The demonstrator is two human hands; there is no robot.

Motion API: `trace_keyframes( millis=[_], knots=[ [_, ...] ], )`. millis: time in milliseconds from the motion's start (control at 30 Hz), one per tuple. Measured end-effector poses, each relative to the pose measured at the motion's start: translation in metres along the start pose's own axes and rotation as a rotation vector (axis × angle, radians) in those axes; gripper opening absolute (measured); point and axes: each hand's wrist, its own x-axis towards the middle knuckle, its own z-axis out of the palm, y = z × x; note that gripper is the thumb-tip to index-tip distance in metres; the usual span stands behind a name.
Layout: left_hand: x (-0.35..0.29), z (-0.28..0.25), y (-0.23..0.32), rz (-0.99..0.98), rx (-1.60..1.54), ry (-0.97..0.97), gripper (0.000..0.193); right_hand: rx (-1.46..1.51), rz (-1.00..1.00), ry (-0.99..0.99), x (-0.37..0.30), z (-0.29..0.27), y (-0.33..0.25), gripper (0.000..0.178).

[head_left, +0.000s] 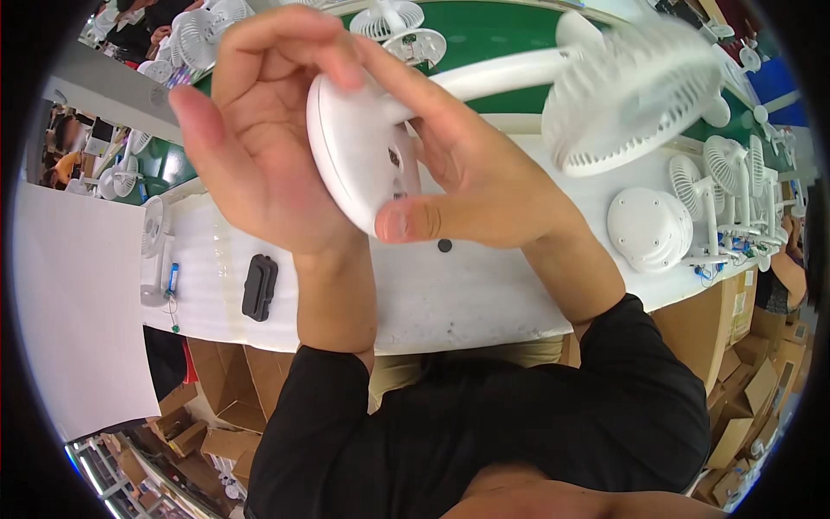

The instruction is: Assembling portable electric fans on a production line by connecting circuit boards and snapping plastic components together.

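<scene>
A white desk fan is held up above the table, tilted on its side. Its rounded base lies between my two hands, and its neck runs right to a caged head, blurred by motion. My right hand grips the base, the thumb on its near edge beside small dark openings and the fingers across its far side. Against the base's left side rests the palm of my left hand. Its fingers curl over the upper rim, while the thumb stands away from it.
A black oblong part and a small black disc lie on the white table cover. At left stands a fan with loose wires. Stacked round white bases and several fans occupy the right side. Cardboard boxes sit below.
</scene>
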Motion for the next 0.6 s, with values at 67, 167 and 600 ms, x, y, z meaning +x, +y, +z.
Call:
trace_keyframes(
  millis=[67,167,600],
  knots=[
    [0.003,0.0,-0.002,-0.088,-0.052,0.069,0.054,-0.127,-0.081,-0.041,0.001,-0.003,0.002,0.102],
    [-0.008,-0.008,0.004,-0.105,0.096,0.04,0.051,-0.054,-0.033,-0.055,0.0,-0.002,-0.008,0.105],
    [-0.005,-0.011,-0.006,0.031,-0.169,-0.113,0.057,-0.055,-0.127,-0.13,0.006,-0.002,-0.005,0.109]
  ],
)
